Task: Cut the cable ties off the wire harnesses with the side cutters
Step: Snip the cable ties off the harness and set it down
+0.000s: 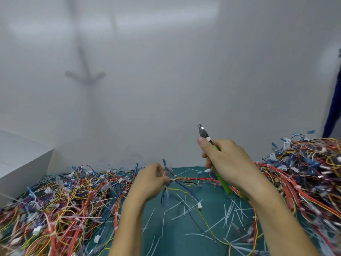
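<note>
Hands meet over the middle of the counter (212,200), and both are busy. The left hand (151,180) is blurred, but its fingers look curled and pinched round one end of a wire harness (193,179). This is a red and orange bundle that runs rightward just above the green surface, toward the right wrist. Held taut and lifted like that, the bundle likely shows its ties better and gives the blades room to slip under one.

The right hand (227,159) is wrapped firmly round the green handles of the side cutters (202,133). It holds them up and clear of the harness, tip pointing away toward the far wall. The blades look closed or nearly so, and they touch nothing. I judge this a pause between cuts, with the tool parked high so the left hand can sort out the wires.

Short white offcuts of cable tie (228,213) lie scattered on the near counter between the arms. A tangled heap of wires (55,209) fills the left side, and a second heap (304,178) rises on the right with pale ties visible on it. A white box (22,163) stands at the far left.
</note>
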